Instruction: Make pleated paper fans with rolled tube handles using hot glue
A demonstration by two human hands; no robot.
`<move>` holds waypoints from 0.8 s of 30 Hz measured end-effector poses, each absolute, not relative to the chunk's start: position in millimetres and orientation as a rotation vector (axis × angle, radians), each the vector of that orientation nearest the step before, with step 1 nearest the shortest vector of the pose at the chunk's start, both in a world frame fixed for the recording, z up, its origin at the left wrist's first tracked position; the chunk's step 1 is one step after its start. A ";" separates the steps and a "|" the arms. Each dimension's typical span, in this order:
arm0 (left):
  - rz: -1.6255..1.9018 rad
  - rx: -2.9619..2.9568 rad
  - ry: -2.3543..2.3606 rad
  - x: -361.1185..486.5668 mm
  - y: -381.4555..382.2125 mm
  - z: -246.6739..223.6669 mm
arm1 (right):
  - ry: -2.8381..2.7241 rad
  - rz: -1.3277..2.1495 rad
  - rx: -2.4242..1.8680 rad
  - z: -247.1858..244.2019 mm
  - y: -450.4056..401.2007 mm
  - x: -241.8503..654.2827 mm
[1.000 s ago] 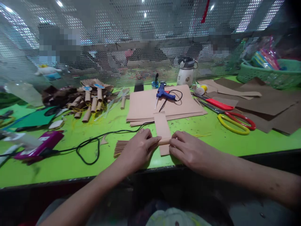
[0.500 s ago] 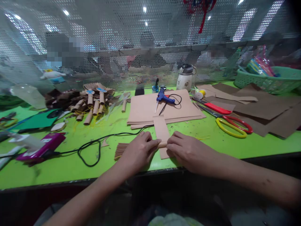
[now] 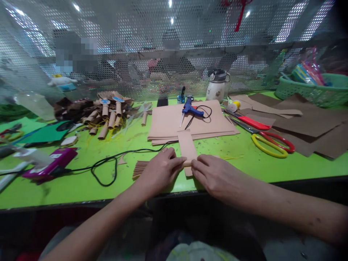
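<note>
So both hands are at the front edge of the bench (image 3: 125, 185), left hand (image 3: 163, 168) and right hand (image 3: 210, 174) each pinching an end of a small paper roll (image 3: 187, 163), which lies across a tan paper strip (image 3: 187, 143). Strip's far end touches the paper stack (image 3: 165, 125), and the blue glue gun (image 3: 189, 108) sits on that. Scissors (image 3: 255, 132) are off to the right, folded paper (image 3: 140, 169) just beside the left hand
</note>
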State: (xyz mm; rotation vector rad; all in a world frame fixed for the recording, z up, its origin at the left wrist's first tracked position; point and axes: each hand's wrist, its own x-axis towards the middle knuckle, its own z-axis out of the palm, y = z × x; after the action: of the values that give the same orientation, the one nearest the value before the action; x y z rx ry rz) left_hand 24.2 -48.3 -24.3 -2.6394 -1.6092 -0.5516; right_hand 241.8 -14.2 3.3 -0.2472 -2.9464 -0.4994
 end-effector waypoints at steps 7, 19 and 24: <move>-0.519 -2.652 -1.637 24.1 -48.7 -23.1 | -2.804 -0.058 -0.406 -9.0 8.6 245.5; -0.493 -2.614 -1.762 25.3 -52.2 -23.1 | -2.612 0.572 -0.770 -19.7 45.7 227.1; -0.597 -2.590 -1.850 24.6 -53.1 -25.4 | -2.532 0.749 -0.877 -14.3 45.0 223.3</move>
State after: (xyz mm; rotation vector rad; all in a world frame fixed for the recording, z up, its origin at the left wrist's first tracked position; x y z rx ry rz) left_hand 24.6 -53.1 -25.4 -2.5898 -1.8502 -0.5969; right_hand 223.3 45.0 -14.3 -0.8771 -2.5316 0.7490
